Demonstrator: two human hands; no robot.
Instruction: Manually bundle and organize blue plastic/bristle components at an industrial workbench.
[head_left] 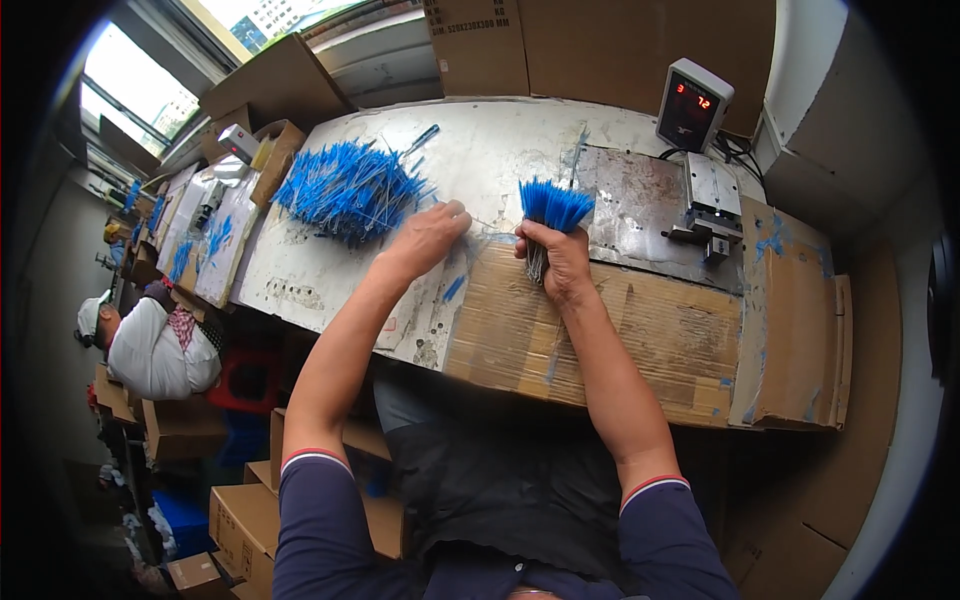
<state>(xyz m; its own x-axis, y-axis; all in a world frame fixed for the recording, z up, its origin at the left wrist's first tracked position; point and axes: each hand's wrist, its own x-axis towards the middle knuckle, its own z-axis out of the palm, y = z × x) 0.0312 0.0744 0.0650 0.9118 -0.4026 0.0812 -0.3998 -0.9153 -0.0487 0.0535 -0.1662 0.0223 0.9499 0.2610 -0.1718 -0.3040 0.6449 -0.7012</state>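
Observation:
In my right hand (560, 262) is an upright bundle of thin sticks with blue ends (555, 205), closed in my fist. Their pale stems stick out below my fingers. My left hand (432, 235) hovers at the right edge of a large pile of the same blue-ended sticks (350, 190). Its fingers are pinched together, and what they hold, if anything, is too fine to make out. A loose blue piece (454, 289) lies on the white tabletop (300, 275) below that hand. A screwdriver-like tool (420, 138) rests behind the pile.
A flattened cardboard sheet (640, 335) covers the table's front right. Behind it are a metal plate (630, 190) and a small metal fixture (712, 195). A counter box with red digits (694, 106) stands at the back right. To the left, another person (165, 345) sits beside another workbench (215, 235).

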